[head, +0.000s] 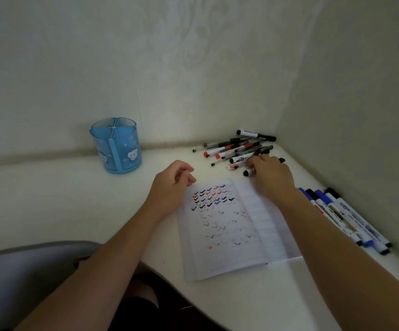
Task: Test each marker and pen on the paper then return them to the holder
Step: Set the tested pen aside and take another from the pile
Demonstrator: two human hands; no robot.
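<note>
Evidently the pens yet to be tried were kept apart from the rest. A loose pile of pens and markers (236, 148) lay in the back right corner of the desk (50, 211), and the right hand (271, 179) reached over its near side, palm down. Its fingers were bent into the pile, and a black-capped marker (249, 173) poked out from under them towards the left. The back of the hand hid the fingertips, so I cannot tell whether they were clamped on that marker or only sorting among the barrels.

The left hand (173, 183) rested at the top left corner of the paper (229, 225), fingers loosely curled and holding nothing. It was most likely there to keep the sheet from sliding under a dragged tip. The paper lay between the two forearms, just in front of the pile, which made a short carry for each pen. Rows of small ticks in black, blue and red covered its left page.

A row of blue and black markers (344, 218) lay side by side along the right edge, probably sorted there on purpose. The blue holder (116, 145) stood upright by the back edge, well apart to the left. Nothing showed above its rim, so by my reckoning the returning was not yet begun.
</note>
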